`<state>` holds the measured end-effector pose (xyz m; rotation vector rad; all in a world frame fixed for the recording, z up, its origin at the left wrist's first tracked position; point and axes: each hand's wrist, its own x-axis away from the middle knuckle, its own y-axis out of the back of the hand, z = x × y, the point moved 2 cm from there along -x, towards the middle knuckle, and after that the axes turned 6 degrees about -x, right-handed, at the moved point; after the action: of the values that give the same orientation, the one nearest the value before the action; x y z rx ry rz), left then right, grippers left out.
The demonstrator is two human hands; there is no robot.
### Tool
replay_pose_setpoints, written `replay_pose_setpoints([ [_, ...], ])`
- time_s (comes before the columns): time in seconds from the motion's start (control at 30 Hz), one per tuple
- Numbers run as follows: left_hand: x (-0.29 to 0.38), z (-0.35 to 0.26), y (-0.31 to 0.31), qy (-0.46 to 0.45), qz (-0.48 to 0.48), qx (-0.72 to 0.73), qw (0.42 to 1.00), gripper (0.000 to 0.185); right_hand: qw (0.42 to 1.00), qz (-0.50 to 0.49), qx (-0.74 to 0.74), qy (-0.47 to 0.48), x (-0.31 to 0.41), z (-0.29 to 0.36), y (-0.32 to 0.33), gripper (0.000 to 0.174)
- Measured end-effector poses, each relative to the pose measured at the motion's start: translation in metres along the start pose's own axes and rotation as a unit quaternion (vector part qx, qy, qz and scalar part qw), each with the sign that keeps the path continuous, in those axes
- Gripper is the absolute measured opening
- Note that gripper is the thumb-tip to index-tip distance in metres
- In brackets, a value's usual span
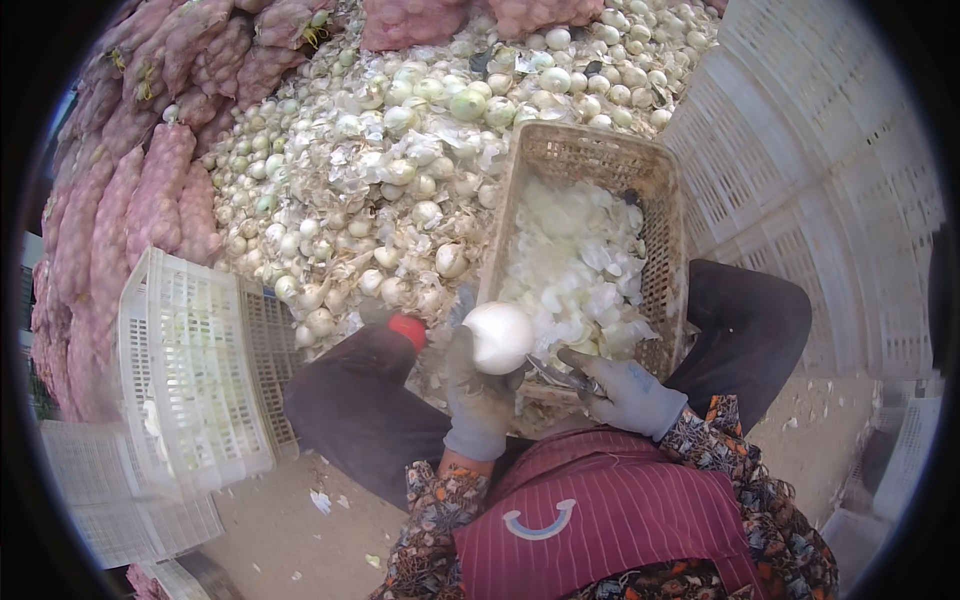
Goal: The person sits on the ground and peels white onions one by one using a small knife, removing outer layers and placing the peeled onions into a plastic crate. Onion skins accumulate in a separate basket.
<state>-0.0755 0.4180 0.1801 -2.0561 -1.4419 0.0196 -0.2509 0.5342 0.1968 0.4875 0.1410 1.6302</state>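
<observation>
My left hand [481, 405], in a grey work glove, grips a peeled white onion [501, 337] upright over the near left corner of a plastic crate. Just to its right, my gloved right hand [626, 390] is closed around a small metal cutting tool [559, 373]; its tip reaches the onion's lower right side, and whether it is a knife or shears cannot be told. The dirty beige crate [592, 137] stands between my legs and holds a heap of pale onion skins [574, 255].
Unpeeled onions [420, 180] and loose skins cover the ground ahead. Pink mesh sacks [161, 187] of onions are piled at left. White plastic crates [202, 367] stand by my left knee, and stacked crates [810, 172] rise at right. Scraps dot the floor [307, 532].
</observation>
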Motion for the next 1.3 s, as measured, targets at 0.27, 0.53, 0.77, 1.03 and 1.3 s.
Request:
replay_pose_setpoints([
  [0.27,0.004,0.002,-0.005,0.032,0.034,0.03,0.998,0.068,0.992,-0.101,-0.073,0.014,-0.001,0.009,-0.006,0.067],
  [0.53,0.014,0.011,-0.02,-0.045,0.053,-0.034,0.997,0.065,0.981,-0.152,-0.075,0.097,-0.025,0.021,-0.019,0.069],
  [0.77,0.01,0.004,-0.015,0.037,0.124,0.157,0.979,0.074,0.813,-0.183,-0.538,-0.129,-0.025,-0.006,0.006,0.072],
  [1.03,0.006,0.015,-0.01,0.001,0.08,0.031,0.996,0.078,0.894,-0.064,-0.421,-0.139,-0.009,-0.002,-0.01,0.055],
  [1.3,0.011,0.009,-0.012,0.031,0.181,-0.133,0.974,0.076,0.937,-0.12,-0.323,-0.059,-0.008,0.004,-0.007,0.058],
])
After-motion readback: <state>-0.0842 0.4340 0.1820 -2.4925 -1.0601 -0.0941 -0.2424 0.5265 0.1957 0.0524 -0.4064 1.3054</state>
